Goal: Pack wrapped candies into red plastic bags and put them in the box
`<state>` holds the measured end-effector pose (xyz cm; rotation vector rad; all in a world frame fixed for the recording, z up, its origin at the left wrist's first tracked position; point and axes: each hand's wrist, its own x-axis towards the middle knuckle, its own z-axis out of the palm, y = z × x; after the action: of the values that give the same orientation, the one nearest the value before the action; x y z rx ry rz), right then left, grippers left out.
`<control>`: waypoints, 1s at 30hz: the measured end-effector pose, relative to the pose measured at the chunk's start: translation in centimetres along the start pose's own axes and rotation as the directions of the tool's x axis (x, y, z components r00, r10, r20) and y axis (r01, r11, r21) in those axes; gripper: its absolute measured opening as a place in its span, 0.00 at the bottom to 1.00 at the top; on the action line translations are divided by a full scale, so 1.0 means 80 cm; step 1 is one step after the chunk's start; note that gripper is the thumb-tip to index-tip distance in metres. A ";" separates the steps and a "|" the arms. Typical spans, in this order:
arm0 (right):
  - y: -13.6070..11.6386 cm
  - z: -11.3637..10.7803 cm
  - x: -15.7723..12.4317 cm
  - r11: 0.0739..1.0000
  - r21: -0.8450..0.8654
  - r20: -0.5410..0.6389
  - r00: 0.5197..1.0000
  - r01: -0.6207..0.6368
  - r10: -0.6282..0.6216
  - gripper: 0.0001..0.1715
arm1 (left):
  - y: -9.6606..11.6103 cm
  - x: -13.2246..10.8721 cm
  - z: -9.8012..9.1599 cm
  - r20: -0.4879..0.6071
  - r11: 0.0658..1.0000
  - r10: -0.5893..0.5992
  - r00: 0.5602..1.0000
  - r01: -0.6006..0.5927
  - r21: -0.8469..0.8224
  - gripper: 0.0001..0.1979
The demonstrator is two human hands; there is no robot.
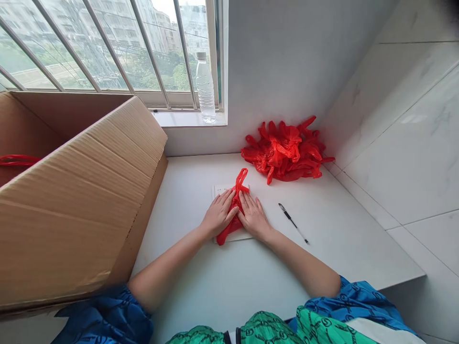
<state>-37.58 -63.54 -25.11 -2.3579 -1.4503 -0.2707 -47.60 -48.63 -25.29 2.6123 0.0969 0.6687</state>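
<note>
A red plastic bag (234, 210) lies bunched lengthwise on a white sheet or pad (238, 235) in the middle of the table. My left hand (219, 212) rests flat on the bag's left side, fingers stretched out. From the other side my right hand (254, 215) presses on it, its fingers also extended. The two thumbs nearly meet over the bag. One looped end of the bag sticks out past my fingertips, and the other end shows below my left hand. Part of the pad is hidden under the bag and hands.
A pile of red plastic bags (287, 150) sits at the back against the wall. A black-and-clear pen (293, 223) lies right of my hands. At left stands a large open cardboard box (82, 191) with something red inside. A water bottle (205, 91) stands on the windowsill (179, 118).
</note>
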 end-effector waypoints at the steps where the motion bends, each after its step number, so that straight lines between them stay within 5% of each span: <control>1: 0.000 0.000 0.000 1.000 -0.002 0.002 1.000 0.000 0.000 0.38 | 0.000 0.000 0.001 -0.004 1.000 0.000 1.000 0.000 -0.002 0.29; 21: 0.000 0.001 0.001 1.000 0.026 0.005 1.000 0.000 0.000 0.38 | 0.000 0.000 0.002 -0.008 0.999 -0.015 1.000 0.015 -0.036 0.29; 26: 0.017 -0.015 0.004 0.937 0.349 -0.048 0.999 0.036 -0.020 0.38 | -0.001 -0.006 -0.010 -0.067 0.987 0.002 0.998 -0.013 -0.163 0.28; 30: 0.033 -0.036 0.008 0.771 0.637 -0.193 0.967 -0.003 0.164 0.31 | 0.002 -0.009 -0.030 -0.268 0.977 -0.088 0.959 0.031 -0.209 0.21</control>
<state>-34.86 -65.22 -22.77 -1.7554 -1.0877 -0.0211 -49.40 -47.93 -23.65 2.2997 0.1816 0.9654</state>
